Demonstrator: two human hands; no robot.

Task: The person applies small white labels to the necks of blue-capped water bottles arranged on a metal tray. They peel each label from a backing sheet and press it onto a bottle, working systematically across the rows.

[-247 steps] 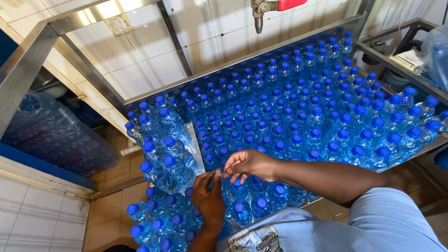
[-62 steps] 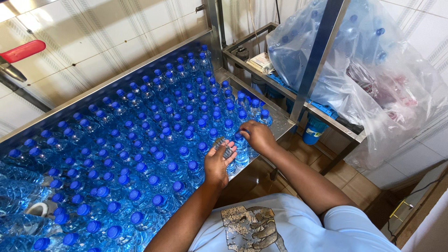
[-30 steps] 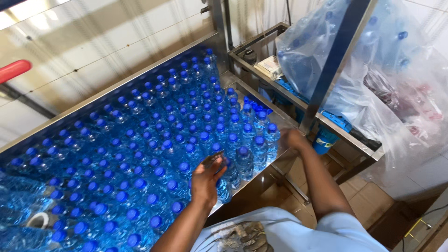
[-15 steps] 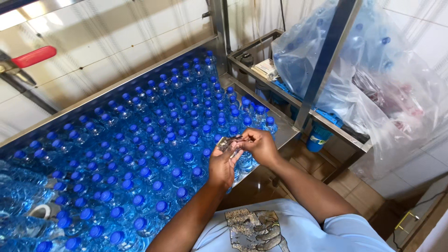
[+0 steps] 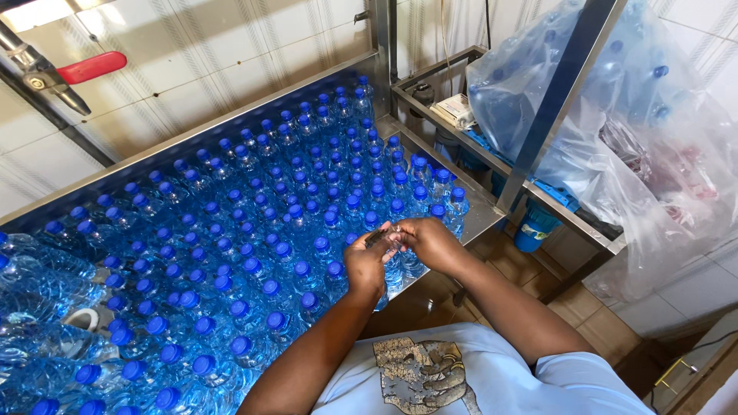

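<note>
The left hand (image 5: 367, 263) and the right hand (image 5: 427, 240) meet over the near right edge of the steel bench (image 5: 478, 212), fingertips touching. Both are pinched together on 1 small clear piece (image 5: 382, 234), held between the 2 hands just above the blue caps; it is too small and glossy to tell what it is. The left hand's fingers are curled around it from below, the right hand's fingers close on it from the right side.

Directly under the hands stand the water bottles (image 5: 254, 253), clear plastic with blue caps, packed upright cap to cap across nearly the whole bench. The bottles nearest the hands stand in the outermost row by the bench's front edge. At the far left, several bottles lie tipped in a loose heap.

Behind the bench rises a tiled wall (image 5: 200, 69), and a red valve handle (image 5: 91, 66) juts out at the upper left. To the right stands a metal rack (image 5: 538, 115) holding large clear plastic bags (image 5: 638, 131) stuffed with more bottles. A blue container (image 5: 533, 227) sits beneath the rack on the brown tiled floor (image 5: 584, 300).
</note>
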